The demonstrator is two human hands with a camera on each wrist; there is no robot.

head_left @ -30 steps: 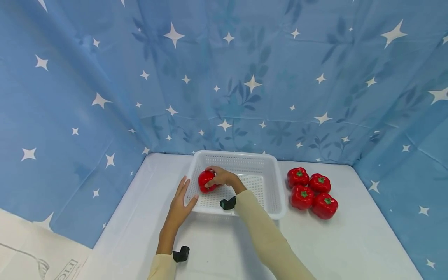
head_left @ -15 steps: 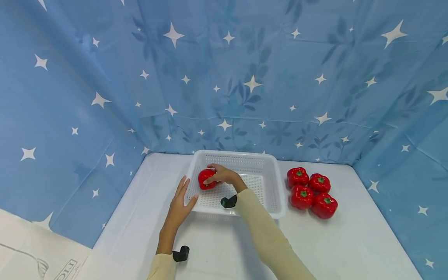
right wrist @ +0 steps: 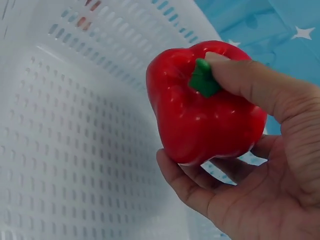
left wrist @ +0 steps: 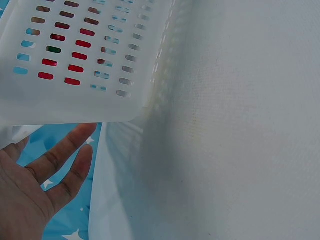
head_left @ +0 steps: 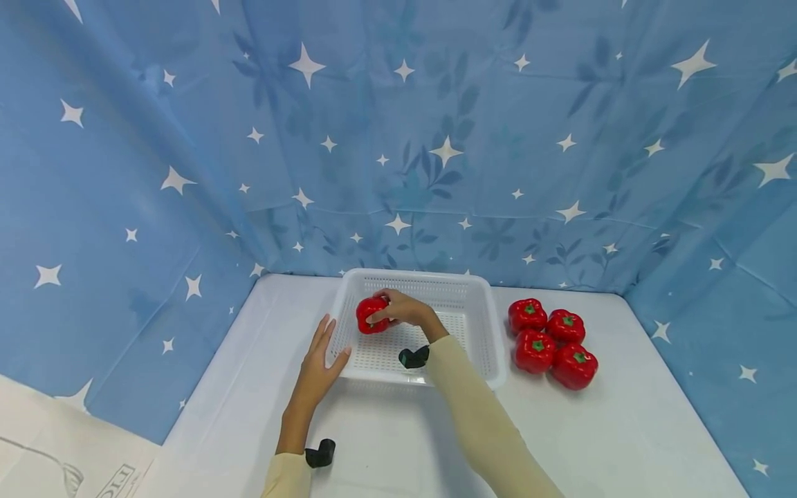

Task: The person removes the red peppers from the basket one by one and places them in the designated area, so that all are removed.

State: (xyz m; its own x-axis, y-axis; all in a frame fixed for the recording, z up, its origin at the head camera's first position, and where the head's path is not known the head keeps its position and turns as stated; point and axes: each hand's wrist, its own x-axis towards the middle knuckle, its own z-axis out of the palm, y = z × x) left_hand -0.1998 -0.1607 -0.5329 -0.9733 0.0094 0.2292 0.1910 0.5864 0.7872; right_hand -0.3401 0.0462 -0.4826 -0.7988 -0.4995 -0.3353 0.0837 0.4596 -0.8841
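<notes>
My right hand [head_left: 406,309] grips a red bell pepper [right wrist: 200,115] inside the left part of a white perforated plastic basket [head_left: 423,275]. In the right wrist view the thumb lies by the pepper's green stem [right wrist: 204,80] and the other fingers curl beneath it. The basket floor shows below the pepper. My left hand [head_left: 317,370] has its fingers spread at the basket's left front corner, the fingertips by the rim. In the left wrist view the left fingers [left wrist: 65,150] extend straight near the basket's edge, and bits of red show through the slots.
Several more red bell peppers [head_left: 551,342] stand in a cluster on the white table [head_left: 560,443], to the right of the basket. A blue curtain with stars [head_left: 398,138] rises behind and on both sides.
My right hand has tilted the bell pepper and brought it slightly up and to the right within the basket. My left hand has stayed in place at the corner.
</notes>
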